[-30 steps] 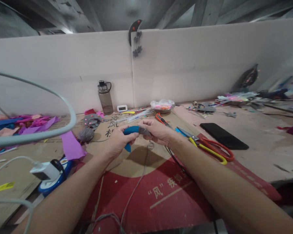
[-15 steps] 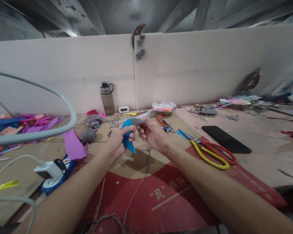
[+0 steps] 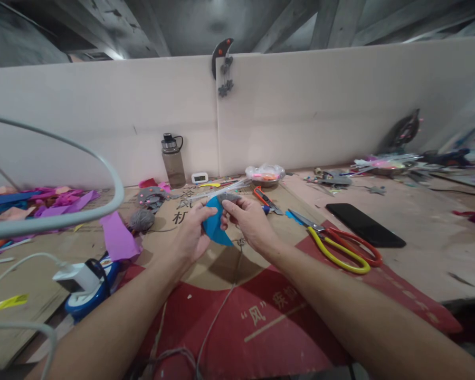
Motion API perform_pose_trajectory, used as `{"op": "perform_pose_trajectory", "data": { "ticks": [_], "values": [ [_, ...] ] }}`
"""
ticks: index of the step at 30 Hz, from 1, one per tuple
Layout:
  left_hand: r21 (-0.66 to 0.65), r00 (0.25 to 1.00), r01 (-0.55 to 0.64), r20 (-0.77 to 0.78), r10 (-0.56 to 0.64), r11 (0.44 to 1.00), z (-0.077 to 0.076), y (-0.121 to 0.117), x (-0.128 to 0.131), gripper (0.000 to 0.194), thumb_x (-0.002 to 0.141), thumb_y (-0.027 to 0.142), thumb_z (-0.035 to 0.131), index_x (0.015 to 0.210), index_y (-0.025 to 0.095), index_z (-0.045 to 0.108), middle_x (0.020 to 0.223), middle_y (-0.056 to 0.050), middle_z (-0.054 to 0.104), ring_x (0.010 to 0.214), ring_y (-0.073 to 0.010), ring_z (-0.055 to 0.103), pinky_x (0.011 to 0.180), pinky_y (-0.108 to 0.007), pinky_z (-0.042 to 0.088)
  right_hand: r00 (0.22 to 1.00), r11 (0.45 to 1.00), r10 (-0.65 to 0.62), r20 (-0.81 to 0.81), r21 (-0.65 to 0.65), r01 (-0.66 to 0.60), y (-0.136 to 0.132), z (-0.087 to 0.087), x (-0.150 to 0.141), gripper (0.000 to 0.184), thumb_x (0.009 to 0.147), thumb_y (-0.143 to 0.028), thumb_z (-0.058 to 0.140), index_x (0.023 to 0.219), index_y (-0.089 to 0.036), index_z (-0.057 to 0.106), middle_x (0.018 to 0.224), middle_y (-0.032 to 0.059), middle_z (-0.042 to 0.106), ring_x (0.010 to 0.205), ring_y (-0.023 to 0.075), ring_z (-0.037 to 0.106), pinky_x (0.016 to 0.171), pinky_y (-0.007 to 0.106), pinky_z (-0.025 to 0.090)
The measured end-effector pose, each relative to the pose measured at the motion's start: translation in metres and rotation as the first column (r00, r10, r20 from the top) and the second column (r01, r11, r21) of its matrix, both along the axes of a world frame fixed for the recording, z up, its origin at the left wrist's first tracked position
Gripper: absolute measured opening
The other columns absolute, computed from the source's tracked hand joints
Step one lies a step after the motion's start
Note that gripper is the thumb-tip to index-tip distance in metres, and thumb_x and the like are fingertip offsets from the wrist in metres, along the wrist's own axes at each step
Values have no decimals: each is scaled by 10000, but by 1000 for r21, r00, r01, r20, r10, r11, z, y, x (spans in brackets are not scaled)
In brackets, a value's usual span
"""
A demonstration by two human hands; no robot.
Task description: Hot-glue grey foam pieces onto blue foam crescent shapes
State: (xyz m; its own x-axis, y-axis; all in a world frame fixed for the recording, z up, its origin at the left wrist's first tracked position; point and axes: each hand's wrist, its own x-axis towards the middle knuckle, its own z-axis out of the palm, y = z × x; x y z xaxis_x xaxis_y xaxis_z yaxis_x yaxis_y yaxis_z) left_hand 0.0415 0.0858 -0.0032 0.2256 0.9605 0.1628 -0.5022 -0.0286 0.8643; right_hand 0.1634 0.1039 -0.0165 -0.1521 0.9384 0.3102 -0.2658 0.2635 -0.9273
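A blue crescent-shaped piece, its upper tip wrapped in grey yarn, is held up over the cardboard. My left hand is closed on its left side, the thumb pressed on the blue face. My right hand pinches the grey-wrapped tip at the upper right. Below the hands, a strand of grey yarn runs down across the red print to a loose tangle near the front edge. Where the strand meets my right fingers is hidden.
Large scissors with red and yellow handles lie right of my right hand, beside a black phone. A cutter, a bowl and a bottle are farther back. Left are a grey yarn ball, purple felt and a power strip.
The blue crescent has turned and shifted slightly right, showing more of its face. My right fingers have closed in over the wrapped tip, nearer my left hand.
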Motion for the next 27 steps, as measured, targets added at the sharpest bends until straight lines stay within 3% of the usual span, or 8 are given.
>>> {"op": "perform_pose_trajectory", "data": {
  "ticks": [5,11,15,18,22,24,27],
  "values": [
    [85,963,-206,-161,218,975,-2,9,-6,247,680,354,691,772,139,610,682,7,585,598,-87,517,573,-209,412,972,988,-152,182,16,151,4,-4,2,292,718,-432,600,628,-169,511,511,-55,432,450,70,368,465,233,288],
    [141,932,-202,-277,235,969,-3,18,-16,263,667,383,698,732,134,646,674,-8,600,599,-93,501,594,-225,399,955,990,-137,263,76,121,3,-5,1,308,747,-445,553,609,-186,461,521,-58,396,471,82,363,475,237,288],
    [245,878,-205,-382,288,948,2,19,-22,235,668,369,699,705,142,650,648,2,582,575,-85,472,559,-208,370,915,975,-203,348,154,157,2,-4,2,289,780,-424,518,619,-186,482,526,-46,428,502,101,387,510,247,313],
    [154,903,-107,-399,160,982,3,21,-25,250,654,374,712,667,135,641,605,2,562,546,-85,461,547,-211,375,885,959,-247,394,228,166,2,-5,2,291,797,-402,502,601,-190,464,530,-37,447,525,109,395,532,252,318],
    [-95,965,77,-244,-98,993,-1,27,-28,264,617,361,747,620,131,615,569,-2,551,529,-91,472,581,-239,415,892,953,-236,385,269,136,1,-5,3,278,805,-390,490,610,-194,453,546,-37,444,540,111,393,544,253,323],
    [-120,971,99,-205,-122,988,-3,28,-27,256,604,343,760,623,130,618,569,-3,558,530,-93,481,592,-244,426,897,957,-220,383,261,123,2,-6,3,283,806,-394,484,608,-197,441,542,-38,438,540,112,391,543,253,323],
    [-57,973,48,-223,-60,997,-4,28,-25,251,628,349,746,698,129,647,612,-8,592,553,-92,506,597,-230,430,891,962,-226,393,232,142,6,-8,4,295,805,-407,480,603,-201,421,539,-37,436,537,112,390,540,253,323]
  ]
}}
